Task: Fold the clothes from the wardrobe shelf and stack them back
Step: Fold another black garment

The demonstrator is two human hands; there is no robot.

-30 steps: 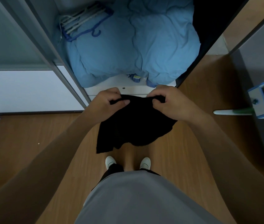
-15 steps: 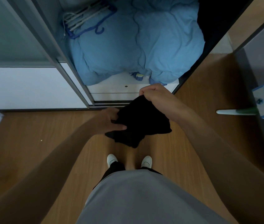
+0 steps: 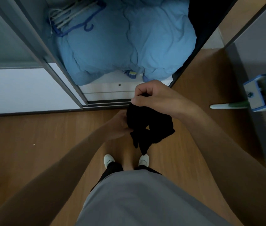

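Head view: puffy light-blue quilt (image 3: 129,43) at 12 o'clock; limp black cloth garment (image 3: 148,124) at centre, spread wide one second ago, now gathered narrow, fold under way; right hand (image 3: 151,95) pinches top, left hand (image 3: 117,126) grips 9 o'clock edge

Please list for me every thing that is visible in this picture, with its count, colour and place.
black garment: one, black, hanging from both hands
duvet: one, light blue, inside the open wardrobe
hangers: several, white and blue, on the duvet, back left
floor: one, brown wood, underfoot
cleaning tool: one, blue and white, right edge
shoes: two, white, on the floor
left hand: one, grips the garment's left side
right hand: one, pinches the garment's top
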